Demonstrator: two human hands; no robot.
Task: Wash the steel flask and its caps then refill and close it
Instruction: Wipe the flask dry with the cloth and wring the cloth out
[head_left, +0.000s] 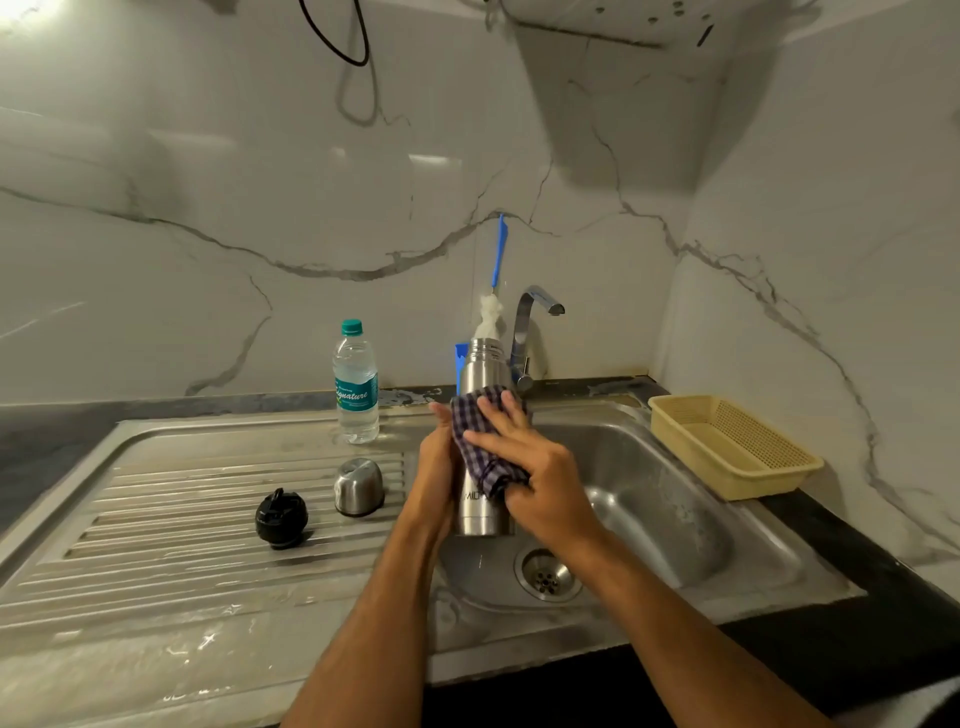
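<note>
Open steel flask (480, 374) upright above the sink; steel cap (358, 487) and black cap (281, 518) on the drainboard.
</note>
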